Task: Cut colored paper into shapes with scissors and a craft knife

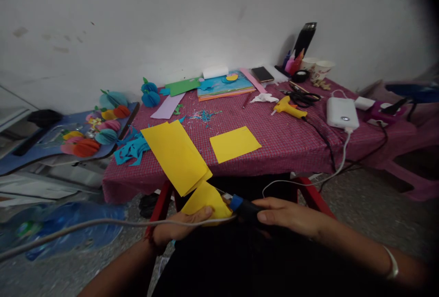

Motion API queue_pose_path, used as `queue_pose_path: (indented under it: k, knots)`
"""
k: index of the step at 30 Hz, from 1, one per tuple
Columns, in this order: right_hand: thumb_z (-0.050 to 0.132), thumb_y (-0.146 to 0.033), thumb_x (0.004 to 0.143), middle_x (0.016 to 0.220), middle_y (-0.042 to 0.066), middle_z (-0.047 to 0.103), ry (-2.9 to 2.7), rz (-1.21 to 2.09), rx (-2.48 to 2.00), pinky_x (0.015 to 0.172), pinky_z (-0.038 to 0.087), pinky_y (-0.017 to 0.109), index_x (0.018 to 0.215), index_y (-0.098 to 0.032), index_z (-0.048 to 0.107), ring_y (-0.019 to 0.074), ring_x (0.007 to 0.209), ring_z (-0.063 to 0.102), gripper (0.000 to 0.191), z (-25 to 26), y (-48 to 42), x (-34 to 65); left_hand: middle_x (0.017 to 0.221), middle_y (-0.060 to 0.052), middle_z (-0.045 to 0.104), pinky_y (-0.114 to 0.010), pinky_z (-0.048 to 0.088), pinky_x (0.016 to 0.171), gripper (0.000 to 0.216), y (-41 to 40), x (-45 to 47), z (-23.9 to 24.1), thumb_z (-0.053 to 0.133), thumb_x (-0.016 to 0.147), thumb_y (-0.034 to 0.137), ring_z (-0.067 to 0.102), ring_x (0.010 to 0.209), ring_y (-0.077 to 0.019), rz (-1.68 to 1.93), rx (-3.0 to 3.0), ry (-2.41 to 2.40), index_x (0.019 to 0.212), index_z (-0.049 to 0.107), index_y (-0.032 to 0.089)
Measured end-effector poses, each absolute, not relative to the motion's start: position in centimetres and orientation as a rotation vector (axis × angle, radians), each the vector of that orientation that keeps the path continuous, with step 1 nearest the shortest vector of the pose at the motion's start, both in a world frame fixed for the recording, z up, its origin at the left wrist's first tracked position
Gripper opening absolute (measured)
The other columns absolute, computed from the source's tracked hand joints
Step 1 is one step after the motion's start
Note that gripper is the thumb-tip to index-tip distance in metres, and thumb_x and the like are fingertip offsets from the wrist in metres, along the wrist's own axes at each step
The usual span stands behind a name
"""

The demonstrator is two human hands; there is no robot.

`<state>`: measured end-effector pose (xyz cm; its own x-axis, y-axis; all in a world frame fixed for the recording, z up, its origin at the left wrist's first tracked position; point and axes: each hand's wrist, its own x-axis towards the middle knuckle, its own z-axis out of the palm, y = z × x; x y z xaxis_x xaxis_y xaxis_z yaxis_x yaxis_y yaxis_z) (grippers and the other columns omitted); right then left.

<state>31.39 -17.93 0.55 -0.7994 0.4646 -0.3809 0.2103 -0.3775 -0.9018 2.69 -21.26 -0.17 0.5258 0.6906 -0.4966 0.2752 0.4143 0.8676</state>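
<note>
My left hand (188, 224) grips a piece of yellow paper (206, 198) near its lower edge, thumb on top. In my right hand (291, 217) is a pair of scissors (247, 210) with dark handles and a blue part near the blades. The blades meet the right side of the held paper; their tips are partly hidden. Just beyond, larger yellow sheets (174, 153) lie stacked, overhanging the table's front edge. A smaller yellow rectangle (235, 144) rests flat to their right.
The table has a red checked cloth (192, 125). On it are a yellow glue gun (288, 107), a white power bank (342, 113), black scissors (303, 98), a phone (262, 74) and blue paper scraps (132, 148). Paper fruits (85, 147) sit at left. A white cable (103, 222) crosses before my left hand.
</note>
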Motion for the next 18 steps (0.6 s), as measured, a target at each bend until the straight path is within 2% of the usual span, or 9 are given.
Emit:
queue_pose_path:
  k: [5,12,15,18]
  knots:
    - [0.058,-0.056,0.082,0.08,0.002,0.055,-1.713,2.295,-0.919,0.057,0.034,0.022,0.095,-0.015,0.065,0.0112,0.068,0.047,0.044,0.4,-17.7,31.2,0.135,-0.007,0.055,-0.036,0.036,0.109,0.056,-20.9,3.0,0.3,0.045,0.089,0.056,0.051,0.123,-0.0244,0.254,1.211,0.977,0.129,0.052,0.018]
    - [0.059,-0.055,0.083,0.081,0.003,0.057,-1.694,2.273,-0.94,0.058,0.035,0.021,0.092,-0.014,0.064,0.0102,0.068,0.048,0.042,0.2,-17.9,31.4,0.133,-0.004,0.057,-0.036,0.033,0.11,0.055,-20.9,3.2,0.5,0.048,0.086,0.058,0.049,0.124,-0.0258,0.205,1.238,1.058,0.128,0.056,0.023]
    - [0.056,-0.054,0.085,0.077,0.002,0.055,-1.644,2.234,-0.928,0.055,0.034,0.02,0.098,-0.014,0.063,0.0097,0.065,0.048,0.043,-0.1,-18.5,31.5,0.132,-0.006,0.058,-0.038,0.034,0.109,0.052,-21.2,3.4,0.3,0.049,0.086,0.056,0.05,0.124,-0.0266,0.271,1.199,0.971,0.126,0.058,0.023]
    - [0.05,-0.052,0.089,0.075,0.002,0.054,-1.551,2.194,-0.881,0.052,0.034,0.02,0.113,-0.015,0.058,0.0097,0.06,0.049,0.045,-0.1,-18.8,31.9,0.128,-0.006,0.061,-0.04,0.039,0.106,0.049,-21.1,3.3,-0.2,0.046,0.088,0.053,0.053,0.12,-0.0264,0.33,1.194,0.875,0.124,0.06,0.022]
